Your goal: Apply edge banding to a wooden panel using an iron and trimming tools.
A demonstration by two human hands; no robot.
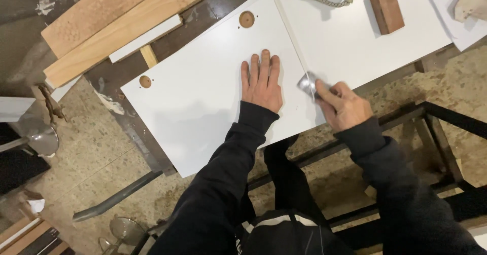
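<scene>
Two white panels (203,93) cover the worktop (203,11) mid-frame, speckled floor (91,153) below. Timber planks (116,22) sit upper left, a brown block (387,9) upper right. Left hand (262,82) lies flat, fingers spread, on the panel; right hand (342,103) fingers pinch a small shiny metal scraper (306,84) at the panel's edge.

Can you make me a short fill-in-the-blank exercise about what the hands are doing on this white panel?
1. The left hand lies ____ on the white panel.
2. The right hand holds a shiny tool at the panel's ____ edge.
3. The panel has ____ round holes.
4. A wooden block sits on the ____ board.

Answers: flat; right; two; white
</scene>
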